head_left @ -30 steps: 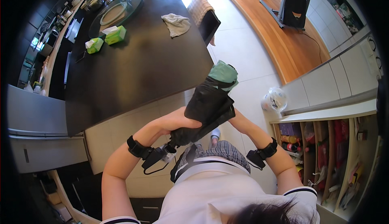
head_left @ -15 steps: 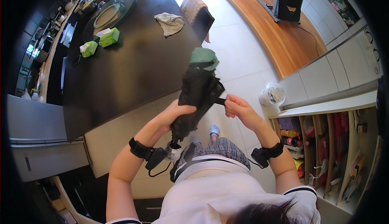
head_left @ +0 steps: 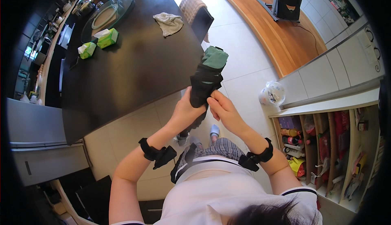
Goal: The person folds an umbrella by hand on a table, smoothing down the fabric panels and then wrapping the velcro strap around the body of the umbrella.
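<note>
A folded umbrella [head_left: 203, 84], black outside with green showing at its far end, slants upward in front of my body. My left hand [head_left: 185, 112] wraps round its middle from the left side. On the opposite side, my right hand [head_left: 221, 106] is closed against the fabric with its fingers bent. Whether the black strap is between these fingers is hidden. The near end of the umbrella passes below my hands and is partly covered by my left hand.
A dark table [head_left: 126, 86] lies left and ahead, bearing tissue packs [head_left: 107, 38] and a crumpled cloth [head_left: 169, 23]. A chair [head_left: 197, 15] stands at its far right edge. To the right are an open shelf cabinet [head_left: 326, 143] and a white bag-lined bin [head_left: 273, 94].
My right hand has moved from holding the strap out to the right to pressing against the umbrella. The umbrella looks narrower and has shifted slightly right; my left hand has risen along it.
</note>
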Action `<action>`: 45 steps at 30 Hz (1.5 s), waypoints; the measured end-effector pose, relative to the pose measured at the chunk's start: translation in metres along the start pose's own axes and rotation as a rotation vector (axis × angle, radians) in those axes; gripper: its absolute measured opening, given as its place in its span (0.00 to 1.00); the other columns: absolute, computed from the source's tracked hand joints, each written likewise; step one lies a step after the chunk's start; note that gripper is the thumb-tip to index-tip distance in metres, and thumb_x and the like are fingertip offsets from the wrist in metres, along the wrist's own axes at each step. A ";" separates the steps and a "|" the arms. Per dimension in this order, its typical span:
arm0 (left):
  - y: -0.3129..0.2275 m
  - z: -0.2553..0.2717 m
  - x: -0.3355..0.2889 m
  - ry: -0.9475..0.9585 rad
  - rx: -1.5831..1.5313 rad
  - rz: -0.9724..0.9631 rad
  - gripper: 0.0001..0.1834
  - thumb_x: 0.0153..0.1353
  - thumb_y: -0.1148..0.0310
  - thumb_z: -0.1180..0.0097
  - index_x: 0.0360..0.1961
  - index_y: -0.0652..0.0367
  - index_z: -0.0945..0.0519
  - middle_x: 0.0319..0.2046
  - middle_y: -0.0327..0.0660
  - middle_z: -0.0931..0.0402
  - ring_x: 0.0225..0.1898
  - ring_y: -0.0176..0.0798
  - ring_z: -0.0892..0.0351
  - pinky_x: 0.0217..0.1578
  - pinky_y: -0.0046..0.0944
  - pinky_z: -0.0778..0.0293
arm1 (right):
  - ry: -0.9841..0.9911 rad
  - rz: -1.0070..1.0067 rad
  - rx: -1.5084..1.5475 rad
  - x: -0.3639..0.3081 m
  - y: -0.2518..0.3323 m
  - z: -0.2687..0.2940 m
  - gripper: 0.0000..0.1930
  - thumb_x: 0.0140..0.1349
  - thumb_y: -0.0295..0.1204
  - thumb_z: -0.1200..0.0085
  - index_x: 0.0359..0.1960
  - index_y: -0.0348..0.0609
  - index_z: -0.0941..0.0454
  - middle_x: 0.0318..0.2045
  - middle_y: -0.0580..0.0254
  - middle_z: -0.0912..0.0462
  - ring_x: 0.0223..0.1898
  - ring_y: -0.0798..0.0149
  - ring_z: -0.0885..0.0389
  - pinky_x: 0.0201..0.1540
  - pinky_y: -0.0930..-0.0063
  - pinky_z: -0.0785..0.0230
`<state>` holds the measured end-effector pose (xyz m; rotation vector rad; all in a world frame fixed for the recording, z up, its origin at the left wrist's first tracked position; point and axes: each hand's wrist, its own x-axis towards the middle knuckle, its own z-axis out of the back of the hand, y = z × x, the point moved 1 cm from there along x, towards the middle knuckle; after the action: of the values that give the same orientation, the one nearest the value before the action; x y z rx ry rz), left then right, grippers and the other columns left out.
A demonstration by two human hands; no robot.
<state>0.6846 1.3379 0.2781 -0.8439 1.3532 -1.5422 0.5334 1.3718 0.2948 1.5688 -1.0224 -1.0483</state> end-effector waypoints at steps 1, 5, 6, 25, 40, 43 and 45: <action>-0.002 -0.002 -0.003 -0.045 0.176 0.084 0.26 0.48 0.66 0.43 0.49 0.61 0.35 0.32 0.48 0.25 0.34 0.45 0.23 0.35 0.39 0.28 | -0.043 0.019 -0.083 0.003 -0.006 -0.001 0.12 0.65 0.36 0.59 0.28 0.42 0.36 0.16 0.70 0.34 0.18 0.77 0.37 0.22 0.82 0.44; -0.014 -0.002 -0.005 -0.028 0.377 0.229 0.32 0.48 0.62 0.42 0.52 0.61 0.41 0.35 0.53 0.25 0.39 0.51 0.24 0.38 0.42 0.29 | -0.100 0.037 -0.150 0.010 -0.016 -0.002 0.12 0.65 0.37 0.58 0.29 0.42 0.36 0.17 0.67 0.32 0.18 0.76 0.35 0.20 0.81 0.43; -0.012 0.000 -0.006 0.003 0.358 0.223 0.35 0.48 0.65 0.41 0.55 0.64 0.43 0.35 0.49 0.25 0.38 0.45 0.23 0.39 0.39 0.29 | -0.091 0.015 -0.118 0.012 -0.016 -0.002 0.11 0.65 0.36 0.58 0.29 0.42 0.36 0.17 0.67 0.32 0.17 0.76 0.35 0.20 0.81 0.43; 0.004 0.005 -0.010 0.188 -0.634 0.265 0.29 0.53 0.70 0.41 0.54 0.59 0.40 0.41 0.41 0.29 0.43 0.33 0.27 0.42 0.33 0.28 | 0.126 -0.073 -0.012 0.006 0.015 0.011 0.07 0.65 0.34 0.59 0.35 0.44 0.36 0.19 0.75 0.39 0.19 0.81 0.42 0.21 0.86 0.50; -0.010 0.002 -0.013 0.050 -0.538 0.291 0.22 0.52 0.73 0.42 0.48 0.62 0.33 0.35 0.40 0.26 0.32 0.31 0.24 0.33 0.31 0.26 | -0.033 -0.022 0.249 -0.005 0.007 0.026 0.07 0.62 0.31 0.54 0.26 0.47 0.34 0.20 0.78 0.39 0.22 0.84 0.45 0.23 0.86 0.54; -0.016 0.002 -0.012 0.031 -0.543 0.316 0.20 0.52 0.73 0.43 0.47 0.63 0.32 0.35 0.40 0.26 0.32 0.31 0.24 0.33 0.31 0.27 | -0.026 0.040 0.110 -0.009 0.012 0.022 0.07 0.62 0.30 0.53 0.26 0.45 0.34 0.19 0.77 0.40 0.21 0.82 0.45 0.23 0.85 0.53; -0.018 0.001 -0.012 0.045 -0.537 0.305 0.19 0.53 0.73 0.43 0.46 0.63 0.32 0.35 0.40 0.26 0.33 0.31 0.25 0.33 0.31 0.27 | -0.021 0.110 -0.023 -0.013 0.011 0.017 0.07 0.61 0.29 0.53 0.26 0.43 0.34 0.19 0.76 0.40 0.22 0.81 0.45 0.23 0.84 0.52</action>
<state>0.6865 1.3490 0.2970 -0.8694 1.8732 -0.9773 0.5122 1.3773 0.3040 1.4686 -1.0952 -0.9991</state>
